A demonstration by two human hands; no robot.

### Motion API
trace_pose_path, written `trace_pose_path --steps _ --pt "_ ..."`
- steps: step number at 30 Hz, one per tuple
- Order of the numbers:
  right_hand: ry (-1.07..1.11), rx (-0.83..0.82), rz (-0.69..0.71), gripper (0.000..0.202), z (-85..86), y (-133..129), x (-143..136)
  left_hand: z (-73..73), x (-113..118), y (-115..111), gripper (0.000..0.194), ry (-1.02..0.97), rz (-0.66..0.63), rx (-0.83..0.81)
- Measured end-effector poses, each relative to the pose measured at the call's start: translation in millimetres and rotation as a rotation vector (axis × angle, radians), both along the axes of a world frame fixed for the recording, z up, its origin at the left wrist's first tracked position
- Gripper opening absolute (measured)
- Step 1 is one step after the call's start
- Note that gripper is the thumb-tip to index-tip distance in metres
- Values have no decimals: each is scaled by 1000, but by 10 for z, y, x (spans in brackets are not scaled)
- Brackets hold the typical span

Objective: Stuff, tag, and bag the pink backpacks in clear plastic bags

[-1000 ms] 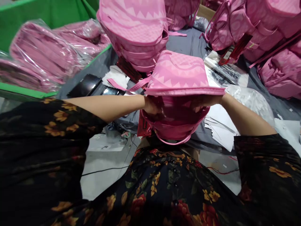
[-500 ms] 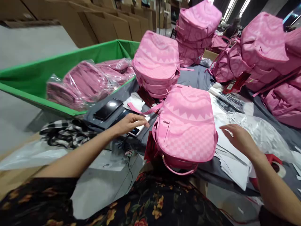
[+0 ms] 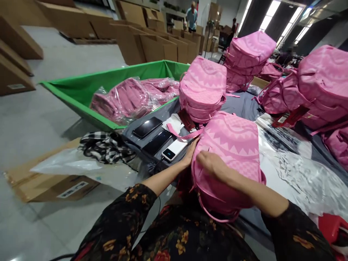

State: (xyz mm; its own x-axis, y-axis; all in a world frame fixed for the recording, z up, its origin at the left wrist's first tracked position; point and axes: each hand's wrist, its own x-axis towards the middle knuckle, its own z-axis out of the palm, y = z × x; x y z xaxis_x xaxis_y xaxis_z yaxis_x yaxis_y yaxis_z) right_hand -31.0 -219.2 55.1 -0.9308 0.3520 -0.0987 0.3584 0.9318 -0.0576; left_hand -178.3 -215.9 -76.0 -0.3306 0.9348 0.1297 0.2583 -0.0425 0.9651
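A pink backpack (image 3: 233, 145) with a zigzag and checkered pattern lies front side up on the grey-covered table before me, its top handle toward my body. My left hand (image 3: 190, 154) grips its left side, with the fingers partly hidden along the edge. Over the backpack's front, near its left edge, my right hand (image 3: 213, 165) is closed with curled fingers; what they pinch is hidden. A pink strap (image 3: 182, 135) sticks out to the left, above a white power bank (image 3: 174, 149) with a lit display.
Two dark phones (image 3: 147, 127) lie left of the backpack. Behind stand another pink backpack (image 3: 203, 87) and stacked ones (image 3: 250, 54). A green bin (image 3: 81, 83) holds plastic-wrapped pink bags. Clear plastic (image 3: 307, 181) and a red tape dispenser (image 3: 331, 228) are at right. A person (image 3: 191, 18) stands far back.
Both hands, earlier apart on either side of the backpack, have come to it. My left hand now touches its left side; my right hand has crossed left over its front. The view has shifted left.
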Motion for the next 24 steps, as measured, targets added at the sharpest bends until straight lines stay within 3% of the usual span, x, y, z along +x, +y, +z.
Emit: trace_pose_path --steps 2,4,6,8,10,13,16,18,20,22,24 --pt "72 -67 195 20 -10 -132 153 -1 105 41 37 -3 109 -18" --pt "119 -132 249 20 -11 -112 223 19 180 62 26 25 123 -43" --pt "159 -133 159 24 -11 94 200 75 191 52 17 86 67 -43" --pt "165 -44 46 30 -26 411 112 174 122 11 17 172 -3 -34" --pt "119 63 25 32 -66 721 -6 304 -17 -80 21 262 -57 -28" --pt "33 178 101 27 -123 1012 -156 502 -277 -401 26 391 -113 -35" --pt "-11 282 178 27 -103 1136 -219 640 -368 -969 33 629 -296 11" --pt "-9 331 190 29 -71 1193 -252 684 -210 -1344 37 777 -441 101" --pt "-19 350 181 30 -62 1240 -322 693 120 -1556 36 854 -534 230" --pt "-40 344 166 29 -72 1263 -423 683 534 -1536 35 895 -633 354" --pt "-20 332 105 29 -60 1239 -482 677 910 -1333 31 907 -698 398"
